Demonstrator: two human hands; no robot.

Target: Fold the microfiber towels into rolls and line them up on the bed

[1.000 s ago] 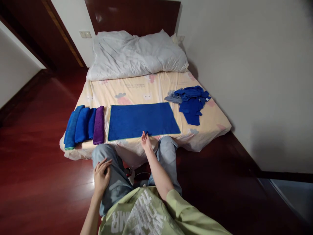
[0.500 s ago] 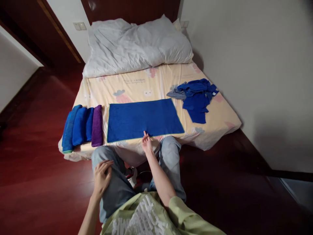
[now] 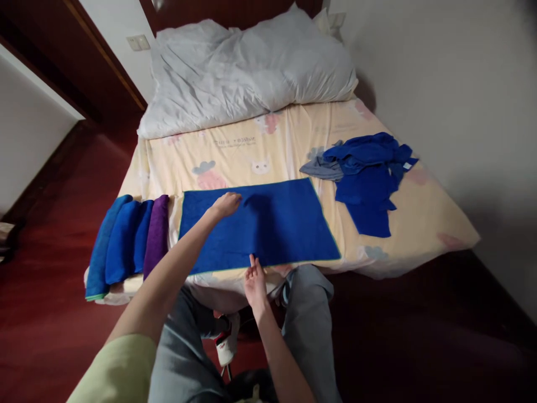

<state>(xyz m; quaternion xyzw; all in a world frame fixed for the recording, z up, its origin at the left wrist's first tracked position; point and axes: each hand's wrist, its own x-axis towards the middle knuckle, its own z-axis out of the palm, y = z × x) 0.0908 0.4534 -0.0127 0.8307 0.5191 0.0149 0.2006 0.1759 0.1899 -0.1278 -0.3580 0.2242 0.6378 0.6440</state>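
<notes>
A blue towel (image 3: 293, 224) with a thin green border lies spread flat on the bed, its long edge toward me. Over its left-middle part is my left hand (image 3: 227, 204), fingers curled in and partly hidden, with nothing visible in them; a dark shadow falls on the cloth to its right. Palm up, my right hand (image 3: 255, 282) is at the towel's near edge, its fingers stretched out and the tips over the border. To the left stand several rolled towels side by side, blue ones (image 3: 121, 240) and a purple one (image 3: 156, 238), the latter partly behind my left forearm.
A heap of crumpled blue cloths (image 3: 364, 179) with a grey cloth (image 3: 321, 168) lies at the right on the patterned bedsheet (image 3: 235, 157). A large white pillow or quilt (image 3: 251, 73) fills the head of the bed. My knees are against the bed's front edge.
My left hand has left my left knee and reached forward over the spread towel. My right hand stays at the near edge. The view has shifted closer to the bed.
</notes>
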